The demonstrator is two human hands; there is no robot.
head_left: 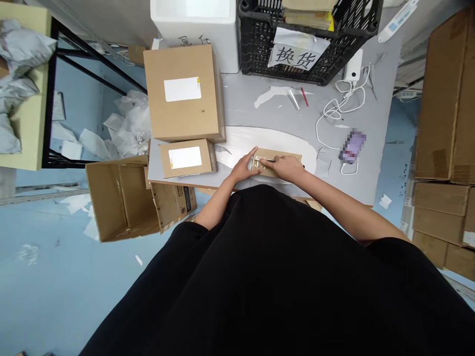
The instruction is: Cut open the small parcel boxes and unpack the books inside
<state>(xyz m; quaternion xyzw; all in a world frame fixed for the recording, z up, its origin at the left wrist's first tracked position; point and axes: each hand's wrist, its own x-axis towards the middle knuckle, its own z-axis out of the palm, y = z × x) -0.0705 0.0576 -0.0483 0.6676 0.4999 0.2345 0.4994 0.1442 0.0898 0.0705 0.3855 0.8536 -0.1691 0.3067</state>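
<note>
Head view: a flat cardboard parcel (282, 162) lies on a white sheet (237, 141) at the near edge of a grey table (267, 111). Left hand (243, 167) rests on its taped end (258, 162) - fingers spread wide, flat on the card. Right hand (287, 167) sits just beside it, fingers (276, 160) drawn narrow round a slim dark tool (272, 160) - tip mostly hidden, kind hard to make out. The hands cover much of the parcel. Two labelled cartons (181, 94) stand to the left; a phone (352, 146) is pixelated, unreadable. A black crate (297, 54) is cut off at the top.
</note>
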